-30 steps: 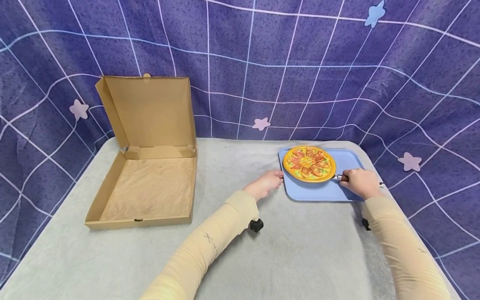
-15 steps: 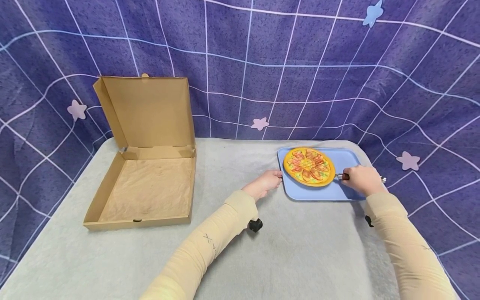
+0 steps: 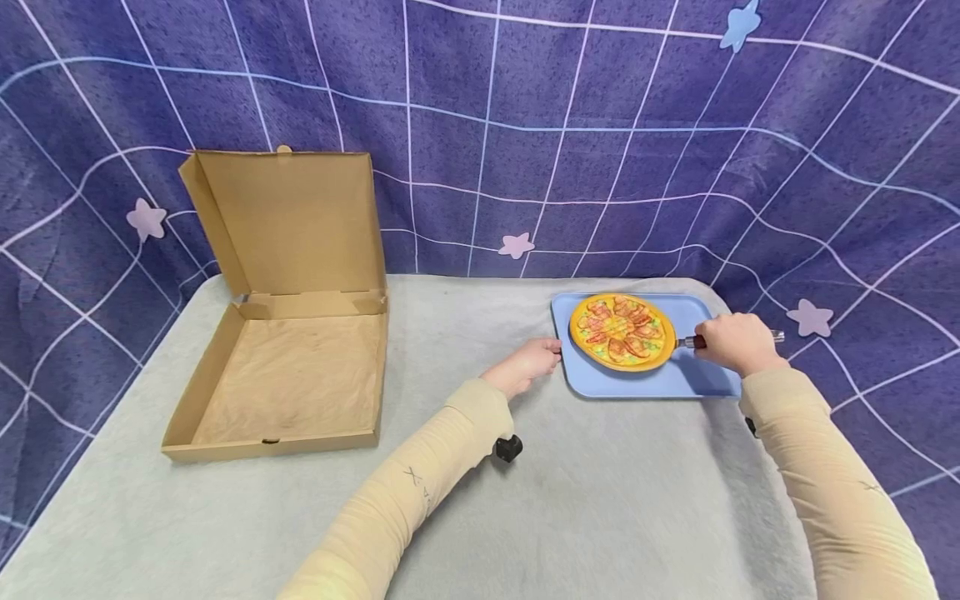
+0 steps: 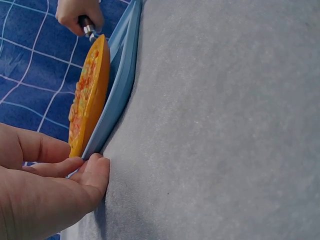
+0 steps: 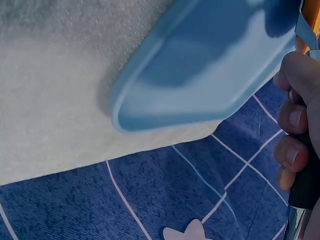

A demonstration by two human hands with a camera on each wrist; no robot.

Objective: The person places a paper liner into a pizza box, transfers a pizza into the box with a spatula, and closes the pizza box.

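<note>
A round pizza (image 3: 622,332) with a yellow crust sits over the left part of a light blue tray (image 3: 675,385). My right hand (image 3: 741,342) grips the dark handle (image 5: 305,175) of a pizza server whose metal neck runs to the pizza's right edge; its blade is mostly hidden beneath. In the left wrist view, the pizza's handle-side end stands raised over the tray, while its near end is down by the tray's rim. With fingers and thumb, my left hand (image 3: 527,365) pinches the left edge of the tray, seen close up in the left wrist view.
On the left of the grey cloth-covered table (image 3: 585,500) stands a cardboard pizza box (image 3: 273,450), its lid (image 3: 296,221) upright and brown paper (image 3: 296,379) lining its base. A purple-blue curtain (image 3: 450,125) hangs behind the table and along both sides.
The right hand has risen and shifted slightly right with the server's handle. The pizza's tilt has changed, and it sits slightly right on the tray. The left hand keeps its place at the tray's edge.
</note>
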